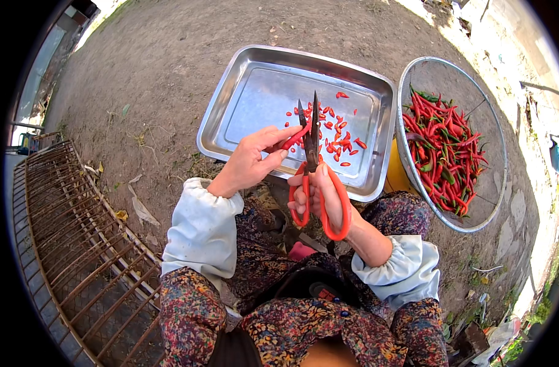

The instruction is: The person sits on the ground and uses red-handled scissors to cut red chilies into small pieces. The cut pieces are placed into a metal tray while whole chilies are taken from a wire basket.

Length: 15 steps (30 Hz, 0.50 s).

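My left hand [256,158] pinches a red chili pepper [297,137] above the near part of a stainless steel tray [229,105]. The chili's far end lies between the parted dark blades of scissors with red handles [346,208]. My right hand [327,195] holds the scissors by those handles, its fingers through the loops. Many cut red chili pieces [341,144] lie scattered in the tray's middle and right part. To the right, a round wire-mesh basket [486,183] holds a heap of whole red chilies [444,151], some of them greenish.
A yellow object [398,172], partly hidden, stands under the basket's left edge. At the lower left lies a rusty metal bar rack [91,257]. Bare earth ground [141,73] with dry leaves surrounds the tray. Debris [481,341] lies at the lower right.
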Available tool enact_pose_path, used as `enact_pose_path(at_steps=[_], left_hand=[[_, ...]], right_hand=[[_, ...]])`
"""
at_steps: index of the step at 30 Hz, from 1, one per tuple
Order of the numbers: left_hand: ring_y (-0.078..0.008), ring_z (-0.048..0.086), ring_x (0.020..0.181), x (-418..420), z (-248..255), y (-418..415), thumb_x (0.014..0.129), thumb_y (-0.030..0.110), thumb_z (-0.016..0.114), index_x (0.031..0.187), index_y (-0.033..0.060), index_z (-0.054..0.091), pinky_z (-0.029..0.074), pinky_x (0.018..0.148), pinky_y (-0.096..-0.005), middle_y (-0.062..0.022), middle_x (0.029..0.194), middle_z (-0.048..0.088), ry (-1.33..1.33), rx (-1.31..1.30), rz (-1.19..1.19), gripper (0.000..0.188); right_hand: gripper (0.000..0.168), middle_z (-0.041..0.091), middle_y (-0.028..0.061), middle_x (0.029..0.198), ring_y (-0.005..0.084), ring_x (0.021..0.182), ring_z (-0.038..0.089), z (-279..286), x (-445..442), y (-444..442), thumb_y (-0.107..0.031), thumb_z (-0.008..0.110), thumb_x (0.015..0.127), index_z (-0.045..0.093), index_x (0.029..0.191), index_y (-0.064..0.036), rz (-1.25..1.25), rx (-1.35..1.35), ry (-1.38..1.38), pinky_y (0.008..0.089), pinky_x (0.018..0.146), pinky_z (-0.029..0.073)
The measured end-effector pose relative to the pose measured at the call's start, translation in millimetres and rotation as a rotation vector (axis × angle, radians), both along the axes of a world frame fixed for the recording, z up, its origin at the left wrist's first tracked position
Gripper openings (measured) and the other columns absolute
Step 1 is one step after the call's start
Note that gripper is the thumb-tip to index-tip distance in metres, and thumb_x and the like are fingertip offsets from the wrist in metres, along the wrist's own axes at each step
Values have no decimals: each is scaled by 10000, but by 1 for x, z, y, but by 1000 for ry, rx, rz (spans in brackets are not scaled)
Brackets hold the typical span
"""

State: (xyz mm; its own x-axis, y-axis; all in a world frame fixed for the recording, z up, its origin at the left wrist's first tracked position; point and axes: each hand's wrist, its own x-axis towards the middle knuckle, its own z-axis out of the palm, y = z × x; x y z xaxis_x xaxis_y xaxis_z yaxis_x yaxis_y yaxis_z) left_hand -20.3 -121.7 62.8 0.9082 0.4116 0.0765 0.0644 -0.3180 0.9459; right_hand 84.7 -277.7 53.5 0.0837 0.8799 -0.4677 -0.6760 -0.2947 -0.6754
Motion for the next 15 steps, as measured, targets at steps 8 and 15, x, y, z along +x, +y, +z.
enact_pose_path(at_steps=[8, 15], left_hand=[[-83, 456, 686, 1, -2, -1, 774, -26, 516, 1195, 50, 516, 398, 626, -211, -24, 822, 507, 4, -20, 18, 428], [-77, 464, 689, 4, -1, -1, 783, -19, 525, 1172, 42, 534, 401, 616, -208, -24, 806, 500, -6, 27, 32, 394]], right_hand=[[567, 422, 16, 643, 117, 578, 433, -3, 5, -4, -521, 312, 900, 445, 966, 26, 61, 3, 25, 259, 568, 408], [560, 389, 9, 577, 105, 518, 409, 2, -3, 1, -502, 313, 906, 438, 926, 44, -28, -5, -127, 254, 536, 400]])
